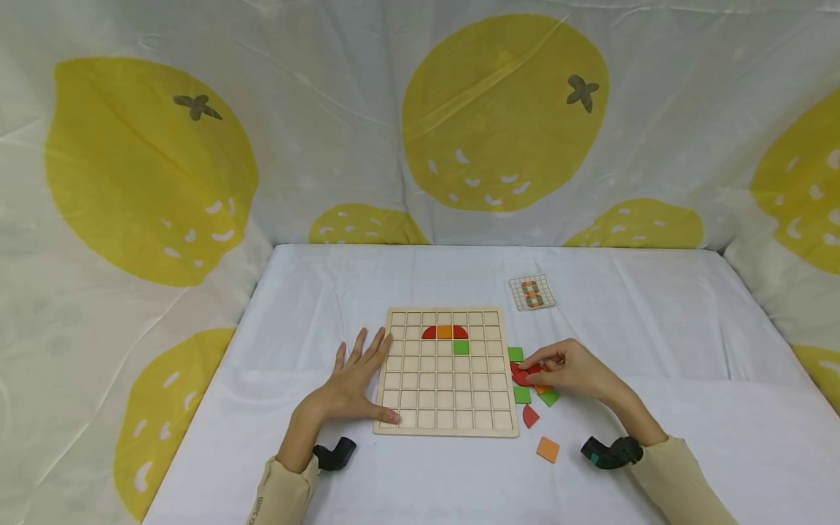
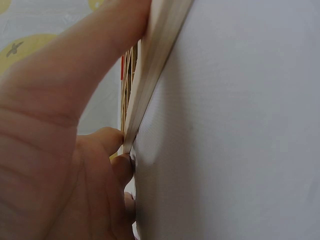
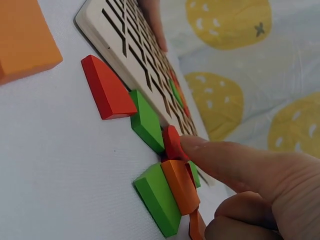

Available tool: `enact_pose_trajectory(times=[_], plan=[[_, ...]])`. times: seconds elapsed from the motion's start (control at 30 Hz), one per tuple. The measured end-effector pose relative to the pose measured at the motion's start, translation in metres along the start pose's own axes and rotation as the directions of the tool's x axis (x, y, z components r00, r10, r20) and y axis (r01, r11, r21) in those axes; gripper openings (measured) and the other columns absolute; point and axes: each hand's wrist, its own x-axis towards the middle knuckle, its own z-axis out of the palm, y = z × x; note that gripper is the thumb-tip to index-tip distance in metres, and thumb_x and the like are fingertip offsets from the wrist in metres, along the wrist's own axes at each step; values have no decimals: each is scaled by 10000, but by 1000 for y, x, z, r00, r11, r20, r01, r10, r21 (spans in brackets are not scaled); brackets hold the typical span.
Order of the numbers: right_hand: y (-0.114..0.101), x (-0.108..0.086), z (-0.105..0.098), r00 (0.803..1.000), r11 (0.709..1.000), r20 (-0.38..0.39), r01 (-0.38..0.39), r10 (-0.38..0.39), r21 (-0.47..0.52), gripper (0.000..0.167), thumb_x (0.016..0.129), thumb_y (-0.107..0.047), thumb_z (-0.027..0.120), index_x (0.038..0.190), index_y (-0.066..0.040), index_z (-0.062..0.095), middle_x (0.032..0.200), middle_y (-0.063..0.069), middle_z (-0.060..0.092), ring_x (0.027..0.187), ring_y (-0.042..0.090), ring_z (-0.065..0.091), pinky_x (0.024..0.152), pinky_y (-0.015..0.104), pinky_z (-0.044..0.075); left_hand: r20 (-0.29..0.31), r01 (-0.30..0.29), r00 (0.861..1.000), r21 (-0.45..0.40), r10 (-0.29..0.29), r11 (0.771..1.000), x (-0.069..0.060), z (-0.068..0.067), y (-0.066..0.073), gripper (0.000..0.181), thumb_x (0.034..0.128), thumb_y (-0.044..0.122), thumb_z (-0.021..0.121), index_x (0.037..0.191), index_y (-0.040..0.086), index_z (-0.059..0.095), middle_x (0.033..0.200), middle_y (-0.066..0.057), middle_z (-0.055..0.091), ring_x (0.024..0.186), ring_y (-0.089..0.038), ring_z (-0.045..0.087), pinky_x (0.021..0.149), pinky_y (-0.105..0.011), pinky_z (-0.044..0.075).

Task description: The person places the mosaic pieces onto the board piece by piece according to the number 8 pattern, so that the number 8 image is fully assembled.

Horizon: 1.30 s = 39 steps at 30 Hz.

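A wooden grid board (image 1: 426, 401) lies flat on the white cloth. My left hand (image 1: 348, 383) rests on its left side with fingers spread, the thumb on the lower left corner. On the grid, an orange square (image 1: 445, 332) sits between two red quarter-circle pieces (image 1: 429, 333), with a green square (image 1: 461, 347) below the right one. Beside the board's right edge, my right hand (image 1: 571, 370) pinches a red quarter-circle piece (image 3: 172, 143) between thumb and index finger. Green pieces (image 3: 146, 122) and an orange piece (image 3: 180, 186) lie close around it; the fingers partly hide this pile.
A small pattern card (image 1: 531, 292) lies beyond the board's upper right corner. Nearer the front are a loose red quarter-circle (image 1: 530, 416) and a loose orange square (image 1: 547, 449). Lemon-print cloth (image 1: 505, 109) hangs behind the table.
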Motion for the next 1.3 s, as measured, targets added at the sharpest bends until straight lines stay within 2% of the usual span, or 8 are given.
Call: enact_pose_trajectory(times=[0.2,0.5,0.83,1.07,1.3], plan=[[2,1,2,998,998,12,55,-54,-12,298,765,-137,908,1035,-65,805,599,-52,313,573,20,318,550,195,277,-2,0,1000,4,0,1000,0,0,-1,1418,666,603,917,1674,102,55,1766,-89,-15,1608,-425,-143,1229,-711,-129],[0,1,2,999,1000,-38,17,-18,-23,287,784,-154,899,1037,-66,798,609,-33,300,570,46,291,551,220,254,-2,-2,1000,-1,2,1000,0,1,-2,1418,667,606,915,1674,102,53,1766,-91,-21,1607,-425,-148,1227,-709,-133],[3,3,2,990,994,-142,-11,-5,-106,206,842,-218,868,998,-100,805,587,-61,280,553,49,276,548,224,256,-4,-6,1000,2,6,1000,0,1,-1,1416,669,604,913,1674,100,52,1766,-93,-23,1607,-427,-147,1225,-712,-136],[1,5,11,985,994,-169,27,-44,-104,244,796,-200,903,986,-87,799,576,-73,289,534,36,266,534,210,260,-2,-1,1000,-2,1,1000,0,0,-1,1415,667,607,913,1675,105,57,1766,-89,-20,1607,-424,-148,1225,-713,-134],[-4,5,20,973,991,-230,7,-38,-133,285,781,-229,918,993,-88,791,571,-75,312,533,33,300,557,195,332,-8,-12,1000,9,12,1000,0,1,-2,1413,672,606,912,1674,99,53,1766,-95,-18,1606,-431,-145,1221,-721,-128]])
